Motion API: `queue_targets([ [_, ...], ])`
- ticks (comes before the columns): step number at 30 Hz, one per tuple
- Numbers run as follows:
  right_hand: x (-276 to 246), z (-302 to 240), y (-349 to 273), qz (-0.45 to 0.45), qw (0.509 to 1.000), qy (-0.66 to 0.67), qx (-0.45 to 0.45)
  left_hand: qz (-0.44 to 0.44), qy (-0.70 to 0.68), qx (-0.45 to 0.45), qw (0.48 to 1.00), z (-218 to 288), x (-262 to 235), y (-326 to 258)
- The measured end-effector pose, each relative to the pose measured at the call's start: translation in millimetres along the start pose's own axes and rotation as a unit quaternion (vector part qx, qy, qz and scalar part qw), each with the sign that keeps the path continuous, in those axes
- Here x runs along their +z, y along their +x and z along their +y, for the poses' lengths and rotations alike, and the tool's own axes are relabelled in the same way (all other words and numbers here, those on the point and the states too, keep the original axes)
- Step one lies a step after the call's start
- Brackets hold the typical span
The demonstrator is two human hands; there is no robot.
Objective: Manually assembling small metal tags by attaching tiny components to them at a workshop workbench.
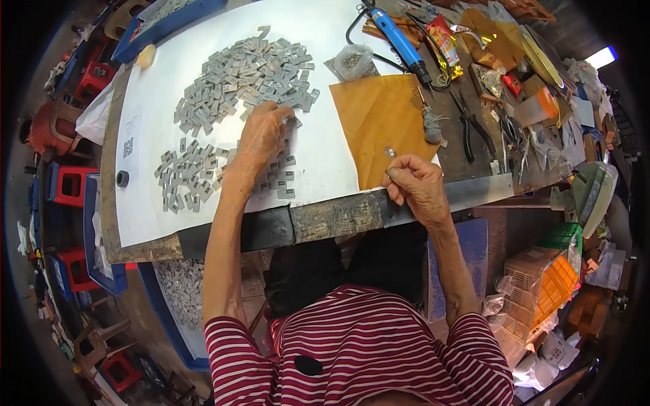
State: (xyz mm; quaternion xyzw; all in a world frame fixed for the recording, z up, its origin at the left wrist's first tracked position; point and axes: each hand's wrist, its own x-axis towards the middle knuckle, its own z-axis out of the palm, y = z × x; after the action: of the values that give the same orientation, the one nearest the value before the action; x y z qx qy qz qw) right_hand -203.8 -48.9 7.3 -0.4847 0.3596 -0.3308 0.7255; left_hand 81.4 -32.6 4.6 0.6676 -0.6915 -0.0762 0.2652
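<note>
Head view: left hand (261, 139) lay on small grey metal plates (244, 71) heaped on white sheet (325, 27), fingers curled, hold unclear. Right hand (420, 186), right of sheet, pinched something tiny over orange paper (379, 122). Likely risk: sweeping plates off the tabletop (338, 216).

Short-sleeved top (365, 352) in dark red with thin white stripes, sleeves ending well up the arms from the fingers. Small dark oval patch on the chest. Bare forearms, left hand (261, 139) and right hand (418, 186) without gloves, rings or watch.
</note>
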Motion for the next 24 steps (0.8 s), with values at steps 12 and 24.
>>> queue_targets([
  [12, -2.1, 0.2, -0.6, -0.01, 0.999, 0.031, 0.014, -0.054, -0.103, 0.02, 0.993, 22.9, 16.0, 8.6],
  [24, -4.0, 4.2, 0.9, -0.019, 1.0, 0.015, 0.009, -0.079, -0.031, 0.04, 0.996, 44.7, 14.8, 5.1],
])
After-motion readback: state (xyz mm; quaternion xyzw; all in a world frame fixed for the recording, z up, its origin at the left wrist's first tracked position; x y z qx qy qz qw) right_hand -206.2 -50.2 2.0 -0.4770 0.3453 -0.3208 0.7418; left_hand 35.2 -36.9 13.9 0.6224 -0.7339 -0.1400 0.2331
